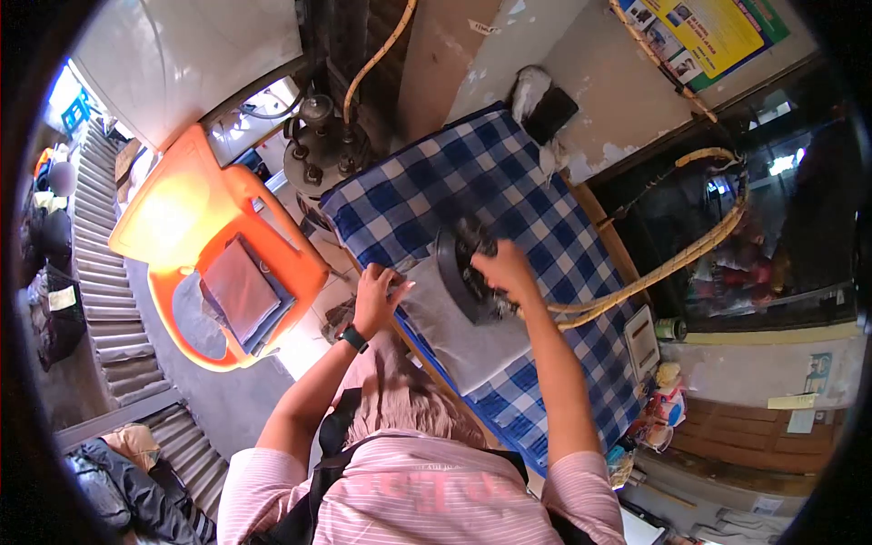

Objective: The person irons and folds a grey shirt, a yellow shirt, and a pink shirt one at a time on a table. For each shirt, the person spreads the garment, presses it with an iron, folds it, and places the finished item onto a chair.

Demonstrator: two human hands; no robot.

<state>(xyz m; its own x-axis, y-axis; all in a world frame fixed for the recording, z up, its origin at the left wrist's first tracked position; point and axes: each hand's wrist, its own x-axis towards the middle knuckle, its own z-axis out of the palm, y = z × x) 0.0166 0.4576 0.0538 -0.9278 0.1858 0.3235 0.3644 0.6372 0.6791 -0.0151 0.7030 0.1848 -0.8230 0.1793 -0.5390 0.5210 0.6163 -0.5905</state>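
Observation:
A light grey cloth (459, 350) lies on the blue-and-white checked cover (554, 213) of the table. My right hand (509, 272) is wrapped round the handle of a dark steam iron (460, 277), which sits on the upper part of the cloth. A yellowish hose (654, 277) runs from the iron's side off to the right. At the table's left edge, my left hand (380, 292) is by the cloth's upper left corner, its fingers bent and partly spread. Whether its fingertips touch the cloth is hard to tell.
Folded clothes (245, 295) rest on an orange plastic chair (300, 263) at left. Behind the table's left corner stands a metal boiler (322, 150). A black object (549, 116) is at the far edge. A white tray-like item (641, 343) and a can (670, 329) sit at right.

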